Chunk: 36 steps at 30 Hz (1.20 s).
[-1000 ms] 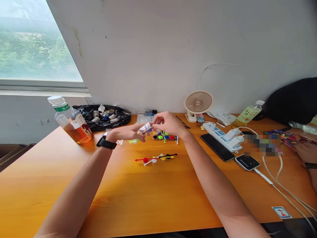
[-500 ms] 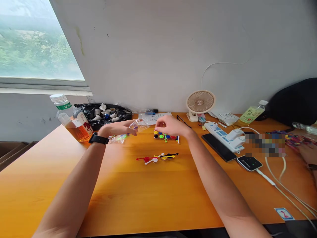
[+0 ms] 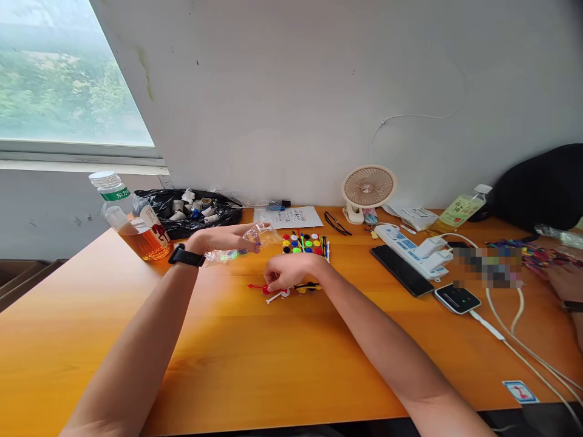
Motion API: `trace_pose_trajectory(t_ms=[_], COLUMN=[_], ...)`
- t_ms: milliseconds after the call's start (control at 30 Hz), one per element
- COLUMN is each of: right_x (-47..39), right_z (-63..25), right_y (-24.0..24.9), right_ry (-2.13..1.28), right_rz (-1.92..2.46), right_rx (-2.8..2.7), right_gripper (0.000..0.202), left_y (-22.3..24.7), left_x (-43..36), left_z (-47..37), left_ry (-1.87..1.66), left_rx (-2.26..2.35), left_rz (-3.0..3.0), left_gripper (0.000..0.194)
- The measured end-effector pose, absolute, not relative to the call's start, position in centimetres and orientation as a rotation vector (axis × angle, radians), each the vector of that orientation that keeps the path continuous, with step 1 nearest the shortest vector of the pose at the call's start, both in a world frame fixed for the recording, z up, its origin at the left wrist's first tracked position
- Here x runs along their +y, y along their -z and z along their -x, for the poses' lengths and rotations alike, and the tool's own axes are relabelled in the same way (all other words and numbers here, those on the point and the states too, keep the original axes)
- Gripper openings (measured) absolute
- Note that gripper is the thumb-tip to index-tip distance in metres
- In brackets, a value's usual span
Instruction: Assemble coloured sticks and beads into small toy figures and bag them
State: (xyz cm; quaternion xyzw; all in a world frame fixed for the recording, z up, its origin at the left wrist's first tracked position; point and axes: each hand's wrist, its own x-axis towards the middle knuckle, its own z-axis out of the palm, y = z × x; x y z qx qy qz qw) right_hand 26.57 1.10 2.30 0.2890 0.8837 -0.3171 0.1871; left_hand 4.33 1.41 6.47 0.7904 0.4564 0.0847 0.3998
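My left hand [image 3: 223, 238], with a black watch at the wrist, has its fingers closed on a clear plastic bag [image 3: 265, 235]. Under that hand lies another clear packet with coloured bits [image 3: 228, 255]. My right hand [image 3: 294, 269] pinches at a red spinner arrow [image 3: 255, 286] on the table; the fingertips partly cover it. Beside it sit a white spinner arrow [image 3: 276, 297] and yellow and black spinner arrows [image 3: 310, 287], partly behind the hand. Farther back, coloured discs [image 3: 303, 244] are set in rows, with several coloured arrows at their right.
A tea bottle [image 3: 141, 227] and a black bag of cardboard rolls [image 3: 191, 212] stand back left. A paper sheet [image 3: 289, 217], glasses [image 3: 337, 223] and a fan [image 3: 368, 188] line the wall. A phone [image 3: 401, 271], power strip [image 3: 410, 249] and another person's hand [image 3: 565, 280] are at right.
My right hand has moved from the disc rows toward me and down to the red spinner arrow. The rows are now uncovered. My left hand stays near its place with the bag.
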Motion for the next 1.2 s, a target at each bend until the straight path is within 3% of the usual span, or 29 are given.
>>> trace_pose_trajectory(t_ms=[167,333,433,533,633,967,1200], right_x=[1.1,1.2,2.0,3.1,3.7,2.4,2.0], right_z=[-27.7,-31.3,-33.5,-34.5,-34.0,-30.3,-31.1], right_y=[-4.2,-8.2,-9.5,-9.3,-8.3,-7.2,-8.3], right_ry=[0.902,1.219,1.444,1.33,1.176,1.656,1.53], right_rz=[-0.861,-0.735,-1.047,-1.441,-1.545,-1.037,-1.011], right_rx=[2.608,2.896,3.142,3.328,3.297,3.156,3.16], right_gripper=[0.012,0.014,0.026,0.03,0.027,0.025,0.039], left_y=[-5.7,-5.1,-5.3,-5.7,-6.0,-5.6,-5.9], left_x=[2.0,2.6,2.5,2.2,1.8,1.7,1.2], left_z=[-3.8,-3.2,-3.6,-4.3,-5.0,-6.4,-6.5], left_ry=[-0.244,-0.292,-0.279,-0.315,-0.344,-0.39,-0.397], left_rx=[1.158,1.111,1.096,1.04,0.958,0.901,0.909], left_rz=[-1.946,-2.028,-2.066,-2.074,-2.057,-1.969,-1.812], left_gripper=[0.086,0.09,0.092,0.091,0.089,0.065,0.059])
